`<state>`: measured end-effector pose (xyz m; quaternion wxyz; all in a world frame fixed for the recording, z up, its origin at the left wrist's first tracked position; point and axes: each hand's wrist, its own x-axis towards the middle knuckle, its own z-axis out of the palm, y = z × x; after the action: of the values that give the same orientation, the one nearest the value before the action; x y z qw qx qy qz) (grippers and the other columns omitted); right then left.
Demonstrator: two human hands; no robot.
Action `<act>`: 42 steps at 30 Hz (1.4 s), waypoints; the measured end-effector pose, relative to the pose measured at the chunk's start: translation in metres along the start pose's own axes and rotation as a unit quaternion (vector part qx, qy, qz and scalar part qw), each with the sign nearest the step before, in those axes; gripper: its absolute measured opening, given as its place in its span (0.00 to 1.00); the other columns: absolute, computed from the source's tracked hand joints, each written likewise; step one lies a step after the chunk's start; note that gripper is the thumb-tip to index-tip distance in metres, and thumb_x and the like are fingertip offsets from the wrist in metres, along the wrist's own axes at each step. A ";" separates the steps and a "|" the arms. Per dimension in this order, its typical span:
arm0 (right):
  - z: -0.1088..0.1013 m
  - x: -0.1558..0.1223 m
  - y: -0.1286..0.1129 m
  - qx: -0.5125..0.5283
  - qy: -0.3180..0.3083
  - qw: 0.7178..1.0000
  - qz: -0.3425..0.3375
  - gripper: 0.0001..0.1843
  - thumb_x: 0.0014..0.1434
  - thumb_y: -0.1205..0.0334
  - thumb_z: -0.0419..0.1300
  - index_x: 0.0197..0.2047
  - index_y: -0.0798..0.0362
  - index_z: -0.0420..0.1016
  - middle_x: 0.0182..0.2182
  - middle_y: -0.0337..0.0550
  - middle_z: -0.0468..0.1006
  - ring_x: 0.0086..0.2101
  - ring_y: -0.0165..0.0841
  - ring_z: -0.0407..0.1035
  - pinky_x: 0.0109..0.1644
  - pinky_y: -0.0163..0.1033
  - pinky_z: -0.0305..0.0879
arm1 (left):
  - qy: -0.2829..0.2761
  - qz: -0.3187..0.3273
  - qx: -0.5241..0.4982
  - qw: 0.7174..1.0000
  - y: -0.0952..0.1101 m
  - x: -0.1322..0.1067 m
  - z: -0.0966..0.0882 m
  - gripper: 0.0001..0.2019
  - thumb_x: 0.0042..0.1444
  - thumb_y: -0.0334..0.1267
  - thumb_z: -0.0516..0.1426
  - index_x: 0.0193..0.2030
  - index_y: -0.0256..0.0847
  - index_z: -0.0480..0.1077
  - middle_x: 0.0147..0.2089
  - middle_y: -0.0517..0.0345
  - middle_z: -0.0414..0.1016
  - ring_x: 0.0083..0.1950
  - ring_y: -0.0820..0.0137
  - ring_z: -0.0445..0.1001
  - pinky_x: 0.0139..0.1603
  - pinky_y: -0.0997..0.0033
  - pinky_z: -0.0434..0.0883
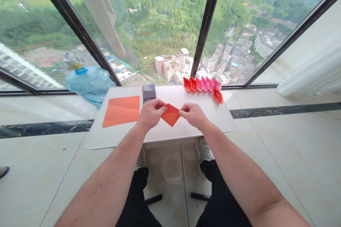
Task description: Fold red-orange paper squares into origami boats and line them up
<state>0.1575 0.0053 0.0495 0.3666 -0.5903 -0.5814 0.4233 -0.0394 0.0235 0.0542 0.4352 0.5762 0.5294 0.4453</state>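
Observation:
Between my two hands, above the front middle of the white table, is a folded piece of orange-red paper (171,115), turned corner-down like a diamond. My left hand (152,112) pinches its upper left side between thumb and fingers. At the right corner, my right hand (193,114) grips the paper the same way. A flat sheet of orange paper (121,110) lies to the left of my left hand. Folded red and pink paper boats (202,84) stand in a row at the back right, with a single orange-red paper boat (217,95) in front of them.
The white table (160,135) stands against the windows. A dark box-like object (149,93) sits at its back edge, partly behind my left hand. A large blue water bottle (90,81) is beyond the table's left end. My shoes (204,150) are under the front edge.

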 end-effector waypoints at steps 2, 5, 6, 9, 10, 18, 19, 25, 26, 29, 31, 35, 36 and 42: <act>-0.003 -0.001 0.000 -0.014 -0.032 0.999 0.009 0.05 0.47 0.60 0.62 0.25 0.52 0.72 0.20 0.34 0.71 0.24 0.28 0.63 0.25 0.34 0.56 | -0.018 0.011 0.029 0.999 0.002 -0.001 -0.004 0.08 0.46 0.42 0.64 0.30 0.40 0.76 0.30 0.57 0.78 0.32 0.68 0.73 0.34 0.70 0.68; -0.006 -0.003 0.002 -0.029 -0.086 0.996 0.018 0.05 0.46 0.60 0.62 0.25 0.52 0.73 0.21 0.35 0.72 0.24 0.29 0.64 0.25 0.33 0.56 | -0.048 0.011 0.048 0.998 0.005 -0.002 -0.007 0.09 0.46 0.43 0.65 0.30 0.40 0.77 0.30 0.55 0.79 0.32 0.66 0.73 0.34 0.69 0.68; -0.006 -0.003 0.003 -0.031 -0.097 0.995 0.020 0.05 0.46 0.60 0.63 0.25 0.52 0.72 0.20 0.35 0.72 0.24 0.29 0.64 0.25 0.33 0.56 | -0.050 0.006 0.043 0.998 0.006 -0.002 -0.007 0.10 0.46 0.44 0.65 0.31 0.39 0.78 0.31 0.55 0.79 0.33 0.66 0.74 0.34 0.69 0.68; -0.003 -0.002 0.004 0.008 -0.043 0.999 0.030 0.06 0.45 0.61 0.63 0.23 0.52 0.71 0.19 0.35 0.71 0.23 0.28 0.63 0.25 0.34 0.57 | -0.006 -0.036 -0.050 0.998 0.006 -0.001 -0.003 0.18 0.47 0.49 0.66 0.40 0.39 0.77 0.35 0.53 0.80 0.37 0.65 0.76 0.38 0.68 0.71; -0.001 -0.001 0.004 0.043 -0.005 0.998 0.036 0.06 0.45 0.60 0.63 0.23 0.52 0.71 0.19 0.35 0.71 0.22 0.28 0.63 0.25 0.34 0.57 | 0.015 -0.056 -0.099 0.993 0.005 -0.002 -0.001 0.21 0.48 0.51 0.66 0.43 0.39 0.75 0.37 0.53 0.79 0.39 0.65 0.76 0.39 0.67 0.72; 0.011 0.002 0.004 0.240 0.121 0.962 0.052 0.10 0.46 0.57 0.66 0.24 0.52 0.70 0.20 0.35 0.72 0.22 0.26 0.63 0.28 0.34 0.60 | -0.005 -0.098 -0.189 0.977 0.001 -0.012 0.025 0.19 0.43 0.48 0.71 0.36 0.36 0.76 0.34 0.55 0.77 0.36 0.69 0.74 0.37 0.69 0.72; 0.011 0.001 0.004 0.241 0.122 0.961 0.051 0.10 0.46 0.58 0.66 0.24 0.52 0.70 0.20 0.35 0.72 0.22 0.26 0.63 0.28 0.34 0.59 | 0.003 -0.097 -0.179 0.979 0.002 -0.012 0.027 0.18 0.43 0.47 0.71 0.34 0.35 0.76 0.31 0.55 0.77 0.34 0.70 0.74 0.36 0.69 0.71; 0.012 0.001 0.005 0.244 0.129 0.960 0.040 0.09 0.46 0.59 0.67 0.23 0.52 0.71 0.20 0.35 0.72 0.22 0.27 0.63 0.28 0.35 0.59 | 0.038 -0.096 -0.167 0.981 0.003 -0.013 0.028 0.12 0.45 0.43 0.69 0.27 0.35 0.76 0.25 0.55 0.76 0.28 0.72 0.71 0.32 0.71 0.67; 0.014 0.001 0.005 0.243 0.132 0.960 0.035 0.09 0.46 0.59 0.67 0.23 0.52 0.72 0.20 0.35 0.72 0.23 0.27 0.63 0.28 0.35 0.59 | 0.044 -0.095 -0.169 0.980 0.003 -0.013 0.028 0.12 0.45 0.43 0.69 0.26 0.35 0.76 0.25 0.54 0.76 0.28 0.72 0.71 0.32 0.71 0.67; 0.018 0.001 0.006 0.235 0.151 0.960 0.020 0.09 0.47 0.59 0.66 0.24 0.52 0.72 0.20 0.35 0.72 0.23 0.27 0.64 0.29 0.35 0.60 | 0.066 -0.099 -0.180 0.976 0.002 -0.013 0.030 0.12 0.44 0.43 0.68 0.24 0.36 0.74 0.24 0.54 0.76 0.27 0.72 0.71 0.31 0.71 0.67; 0.020 0.001 0.007 0.232 0.160 0.959 0.013 0.09 0.48 0.58 0.66 0.23 0.52 0.72 0.19 0.34 0.72 0.23 0.28 0.64 0.29 0.36 0.60 | 0.069 -0.108 -0.196 0.972 0.001 -0.013 0.030 0.13 0.43 0.43 0.69 0.25 0.36 0.74 0.24 0.55 0.75 0.27 0.72 0.71 0.32 0.70 0.67; 0.019 -0.001 0.009 0.232 0.141 0.962 0.010 0.10 0.48 0.58 0.67 0.23 0.52 0.71 0.19 0.34 0.72 0.22 0.28 0.64 0.29 0.36 0.60 | 0.033 -0.110 -0.257 0.960 0.000 -0.010 0.029 0.17 0.39 0.45 0.71 0.33 0.37 0.77 0.34 0.53 0.80 0.36 0.68 0.76 0.39 0.66 0.72; 0.019 -0.002 0.010 0.233 0.133 0.963 0.011 0.10 0.48 0.58 0.67 0.24 0.52 0.71 0.19 0.34 0.72 0.22 0.28 0.64 0.29 0.36 0.60 | 0.030 -0.107 -0.267 0.957 -0.001 -0.009 0.029 0.18 0.39 0.45 0.72 0.34 0.37 0.78 0.36 0.53 0.80 0.37 0.68 0.76 0.41 0.66 0.72; 0.021 -0.003 0.013 0.230 0.127 0.965 0.002 0.10 0.48 0.57 0.68 0.25 0.52 0.72 0.19 0.35 0.72 0.23 0.28 0.64 0.29 0.36 0.60 | 0.095 -0.086 -0.268 0.955 -0.004 -0.008 0.030 0.16 0.37 0.45 0.72 0.26 0.36 0.76 0.27 0.58 0.75 0.29 0.73 0.71 0.36 0.68 0.70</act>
<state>0.1428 -0.0002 0.0297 0.5630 -0.5399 -0.4157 0.4677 -0.0111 0.0152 0.0432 0.5578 0.3456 0.4769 0.5848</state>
